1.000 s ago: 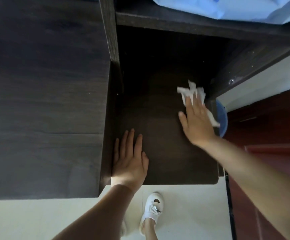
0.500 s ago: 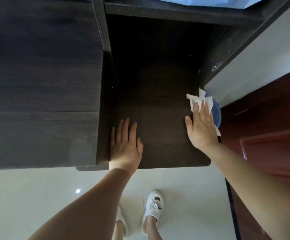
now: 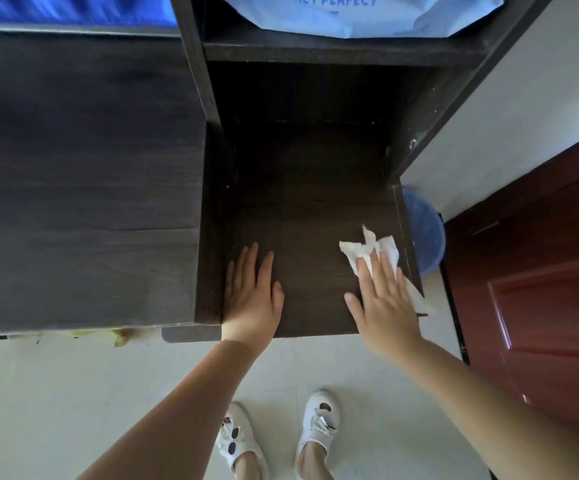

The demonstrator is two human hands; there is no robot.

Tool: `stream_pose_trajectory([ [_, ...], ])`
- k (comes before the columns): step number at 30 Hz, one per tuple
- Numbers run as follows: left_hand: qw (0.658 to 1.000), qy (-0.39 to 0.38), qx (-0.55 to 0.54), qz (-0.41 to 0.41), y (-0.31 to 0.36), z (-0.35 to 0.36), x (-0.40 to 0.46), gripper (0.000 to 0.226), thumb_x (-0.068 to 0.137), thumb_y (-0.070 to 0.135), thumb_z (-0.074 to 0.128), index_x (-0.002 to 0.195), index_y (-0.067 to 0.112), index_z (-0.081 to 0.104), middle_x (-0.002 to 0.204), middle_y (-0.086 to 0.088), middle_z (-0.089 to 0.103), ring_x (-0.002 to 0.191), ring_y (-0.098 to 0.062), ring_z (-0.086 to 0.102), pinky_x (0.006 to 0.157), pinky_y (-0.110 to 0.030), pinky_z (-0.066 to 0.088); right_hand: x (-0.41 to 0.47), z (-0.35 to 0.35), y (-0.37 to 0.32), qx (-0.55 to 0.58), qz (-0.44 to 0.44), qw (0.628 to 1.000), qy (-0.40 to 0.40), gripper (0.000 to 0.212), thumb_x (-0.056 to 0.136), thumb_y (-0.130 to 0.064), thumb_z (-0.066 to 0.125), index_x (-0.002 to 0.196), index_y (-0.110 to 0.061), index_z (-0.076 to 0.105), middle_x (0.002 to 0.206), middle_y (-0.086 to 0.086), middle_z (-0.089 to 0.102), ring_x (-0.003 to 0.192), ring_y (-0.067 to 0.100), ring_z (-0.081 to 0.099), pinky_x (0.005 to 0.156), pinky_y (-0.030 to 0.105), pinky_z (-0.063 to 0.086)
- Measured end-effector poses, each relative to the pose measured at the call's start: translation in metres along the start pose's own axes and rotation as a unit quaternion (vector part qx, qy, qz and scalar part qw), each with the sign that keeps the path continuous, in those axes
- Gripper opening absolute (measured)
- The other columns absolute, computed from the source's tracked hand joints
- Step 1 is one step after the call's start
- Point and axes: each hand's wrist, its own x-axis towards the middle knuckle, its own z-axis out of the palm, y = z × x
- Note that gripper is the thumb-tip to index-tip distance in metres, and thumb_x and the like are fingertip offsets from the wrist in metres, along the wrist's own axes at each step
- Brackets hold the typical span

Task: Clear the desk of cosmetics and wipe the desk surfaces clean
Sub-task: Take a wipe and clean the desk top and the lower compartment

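Observation:
A low dark wooden desk surface lies below me, sunk beside a higher dark desk top on the left. A crumpled white tissue lies on the low surface near its right front edge. My right hand presses flat on the tissue with straight fingers. My left hand rests flat on the low surface at its left front corner, fingers straight. No cosmetics are visible on either surface.
A blue bin stands on the floor right of the low surface, beside a red-brown door. A light blue bag sits on the shelf above. A blue item lies at the back left. My white shoes stand on the pale floor.
My right hand has slid the tissue along the right side of the low surface toward the front edge. My left hand has stayed flat at the left front corner.

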Motion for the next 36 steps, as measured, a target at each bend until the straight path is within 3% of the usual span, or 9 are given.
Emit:
stream_pose_trajectory([
  [4,0.998,0.022,-0.03,0.048,-0.002,0.0,-0.033,0.046,0.088,0.026,0.034,0.128,0.006,0.046,0.139,-0.019,0.043,0.132,-0.027,0.028,0.112,-0.041,0.02,0.106,-0.022,-0.035,0.042,-0.073,0.996,-0.011,0.061,0.097,-0.046,0.012,0.148,-0.015,-0.002,0.157,0.008,-0.013,0.144,0.02,-0.015,0.116,0.038,-0.008],
  [9,0.996,0.01,-0.082,0.045,-0.031,0.003,-0.115,0.041,0.089,0.023,0.037,0.128,0.013,0.042,0.14,-0.01,0.041,0.131,-0.022,0.03,0.112,-0.03,0.018,0.134,-0.019,-0.104,0.08,-0.127,0.989,-0.002,0.058,0.099,-0.037,0.025,0.148,-0.012,0.006,0.158,0.011,-0.004,0.145,0.022,-0.009,0.118,0.038,-0.006],
  [12,0.981,0.065,-0.162,-0.087,-0.05,-0.008,-0.141,0.045,0.089,0.027,0.034,0.13,0.009,0.041,0.135,-0.015,0.043,0.127,-0.022,0.034,0.105,-0.025,0.026,0.069,-0.003,-0.124,0.07,-0.239,0.968,-0.016,0.058,0.099,-0.032,0.03,0.148,-0.017,0.004,0.158,0.007,-0.002,0.145,0.018,-0.008,0.114,0.031,-0.011],
  [15,0.908,0.135,-0.254,-0.303,-0.059,-0.022,-0.128,0.049,0.091,0.023,0.036,0.137,0.006,0.033,0.138,-0.017,0.038,0.128,-0.029,0.035,0.105,-0.04,0.031,0.047,-0.001,-0.112,0.032,-0.33,0.942,-0.053,0.057,0.099,-0.032,0.027,0.148,-0.02,0.0,0.158,0.004,-0.006,0.144,0.015,-0.01,0.111,0.026,-0.015],
  [22,0.784,0.122,-0.44,-0.42,-0.068,-0.037,-0.075,0.045,0.089,0.005,0.035,0.132,0.015,0.043,0.128,-0.007,0.055,0.116,-0.023,0.05,0.099,-0.035,0.038,0.157,-0.022,-0.123,0.055,-0.206,0.977,0.007,0.058,0.097,-0.026,0.034,0.148,-0.015,0.009,0.158,0.011,0.001,0.145,0.023,0.001,0.118,0.035,0.001],
  [28,0.73,0.106,-0.537,-0.41,-0.066,-0.04,-0.09,0.053,0.09,-0.006,0.031,0.139,0.014,0.033,0.139,-0.003,0.041,0.127,-0.016,0.039,0.109,-0.04,0.032,0.03,0.006,-0.123,0.108,-0.284,0.953,-0.013,0.055,0.098,-0.029,0.029,0.147,-0.013,0.011,0.157,0.011,0.003,0.144,0.02,-0.007,0.11,0.027,-0.013],
  [32,0.722,0.084,-0.545,-0.418,-0.07,-0.041,-0.09,0.052,0.086,-0.006,0.032,0.135,0.007,0.042,0.136,-0.006,0.048,0.126,-0.016,0.043,0.11,-0.041,0.031,0.009,-0.001,-0.107,0.031,-0.371,0.924,-0.084,0.064,0.089,-0.042,0.007,0.147,-0.016,0.016,0.157,0.008,0.009,0.141,0.013,-0.008,0.112,0.027,-0.016],
  [34,0.718,0.076,-0.548,-0.422,-0.074,-0.041,-0.091,0.051,0.087,-0.007,0.031,0.135,0.006,0.042,0.136,-0.007,0.048,0.125,-0.016,0.044,0.11,-0.041,0.031,0.039,-0.017,-0.109,0.013,-0.32,0.943,-0.085,0.058,0.092,-0.041,0.01,0.147,-0.022,0.014,0.158,0.005,0.006,0.145,0.02,0.005,0.115,0.029,-0.003],
  [36,0.719,0.077,-0.549,-0.42,-0.076,-0.041,-0.092,0.052,0.087,-0.008,0.029,0.135,0.006,0.04,0.137,-0.006,0.047,0.125,-0.015,0.044,0.11,-0.04,0.032,0.059,-0.022,-0.116,0.032,-0.245,0.965,-0.083,0.052,0.1,-0.034,0.022,0.148,-0.023,0.008,0.158,0.001,-0.001,0.145,0.018,-0.002,0.111,0.024,-0.007],
])
